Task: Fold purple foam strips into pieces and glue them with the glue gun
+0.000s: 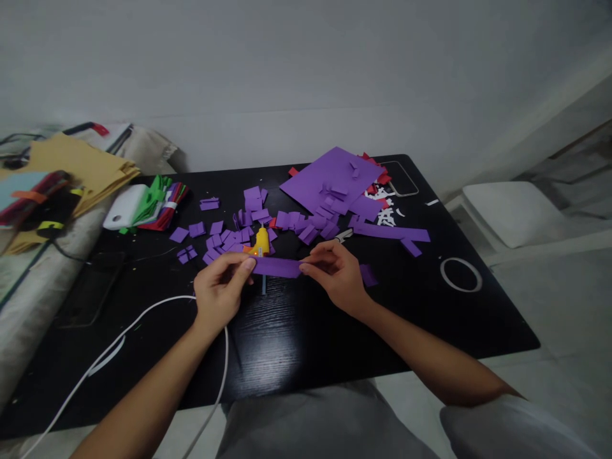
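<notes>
A purple strip (277,267), paper or foam sheet, is stretched level between my two hands above the black table. My left hand (220,290) pinches its left end between thumb and fingers. At the right end, the thumb and fingertips of my right hand (337,275) grip it. Just behind the strip stands a yellow glue gun (262,242), partly hidden by it. Many small folded purple pieces (232,241) lie around the glue gun. Right of them rests a large purple sheet (329,175), with a longer purple strip (392,232) in front of it.
White scraps (386,213) and red pieces lie at the back right. A white ring (461,275) sits near the table's right edge. A white cable (143,313) crosses the left side. Bundled coloured sheets (155,203) and a dark phone-like slab (90,290) lie left.
</notes>
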Demonstrator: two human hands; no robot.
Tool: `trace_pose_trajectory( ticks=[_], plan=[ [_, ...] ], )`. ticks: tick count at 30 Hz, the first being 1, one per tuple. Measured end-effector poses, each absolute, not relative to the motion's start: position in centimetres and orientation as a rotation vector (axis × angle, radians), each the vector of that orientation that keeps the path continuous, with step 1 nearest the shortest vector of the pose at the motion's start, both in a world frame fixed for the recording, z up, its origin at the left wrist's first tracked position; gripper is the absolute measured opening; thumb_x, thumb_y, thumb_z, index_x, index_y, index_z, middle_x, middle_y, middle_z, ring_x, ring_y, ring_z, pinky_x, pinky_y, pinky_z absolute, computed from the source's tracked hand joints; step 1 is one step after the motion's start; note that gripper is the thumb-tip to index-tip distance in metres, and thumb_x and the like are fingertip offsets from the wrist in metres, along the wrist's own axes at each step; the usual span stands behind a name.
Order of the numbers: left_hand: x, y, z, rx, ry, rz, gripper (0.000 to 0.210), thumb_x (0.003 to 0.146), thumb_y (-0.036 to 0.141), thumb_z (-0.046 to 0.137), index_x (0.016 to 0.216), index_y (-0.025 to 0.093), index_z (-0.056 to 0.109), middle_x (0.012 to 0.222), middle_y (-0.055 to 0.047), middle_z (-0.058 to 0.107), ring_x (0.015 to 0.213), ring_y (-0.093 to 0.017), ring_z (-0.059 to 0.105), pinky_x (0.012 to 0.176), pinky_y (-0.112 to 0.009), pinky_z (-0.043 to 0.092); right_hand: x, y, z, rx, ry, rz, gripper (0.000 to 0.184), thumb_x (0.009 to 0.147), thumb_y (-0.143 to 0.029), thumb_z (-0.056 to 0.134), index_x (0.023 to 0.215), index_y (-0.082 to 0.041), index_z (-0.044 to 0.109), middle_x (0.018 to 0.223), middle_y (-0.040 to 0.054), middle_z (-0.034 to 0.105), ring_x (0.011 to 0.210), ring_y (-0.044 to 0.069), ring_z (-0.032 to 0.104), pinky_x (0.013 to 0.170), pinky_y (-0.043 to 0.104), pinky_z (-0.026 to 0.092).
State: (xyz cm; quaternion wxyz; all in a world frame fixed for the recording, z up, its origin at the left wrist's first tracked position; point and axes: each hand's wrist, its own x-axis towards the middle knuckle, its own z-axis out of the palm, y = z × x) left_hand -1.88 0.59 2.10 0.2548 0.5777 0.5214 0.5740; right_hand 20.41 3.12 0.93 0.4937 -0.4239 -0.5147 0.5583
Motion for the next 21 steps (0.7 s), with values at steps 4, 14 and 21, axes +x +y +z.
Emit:
trace_pose_trajectory(
  ticks=[4, 14, 21],
  plan=[
    [-2.0, 0.7, 2.1, 1.596, 1.399, 1.539, 0.007, 0.087, 0.024, 0.074, 0.086, 0.018, 0.075, 0.078, 0.0, 0.073, 0.052, -0.007, 0.059, 0.051, -0.018, 0.049, 20.6, 3.3, 1.0, -1.041, -1.235, 1.356, 0.041, 0.072, -0.04, 0.086, 0.093, -0.021, 0.056, 0.082, 0.0035, 0.077, 0.08, 0.021, 0.076, 0.077, 0.034, 0.059],
    [-1.4, 0.4, 1.6, 1.496, 1.395, 1.402, 0.009, 0.088, 0.028, 0.072, 0.087, 0.019, 0.075, 0.073, 0.001, 0.069, 0.052, -0.009, 0.056, 0.05, -0.02, 0.047, 20.0, 3.7, -0.1, -1.0, -1.267, 1.701, 0.033, 0.072, -0.045, 0.085, 0.083, -0.016, 0.073, 0.076, 0.0012, 0.073, 0.07, 0.015, 0.07, 0.073, 0.031, 0.059],
    [-1.6, 0.7, 1.3, 1.454, 1.437, 1.385, 0.012, 0.084, 0.032, 0.075, 0.084, 0.019, 0.076, 0.067, 0.001, 0.066, 0.052, -0.01, 0.053, 0.05, -0.022, 0.044, 20.1, 4.1, -0.5, -1.027, -1.152, 1.812, 0.038, 0.068, -0.045, 0.088, 0.083, -0.013, 0.075, 0.072, 0.0046, 0.076, 0.066, 0.017, 0.074, 0.066, 0.031, 0.062]
  ],
)
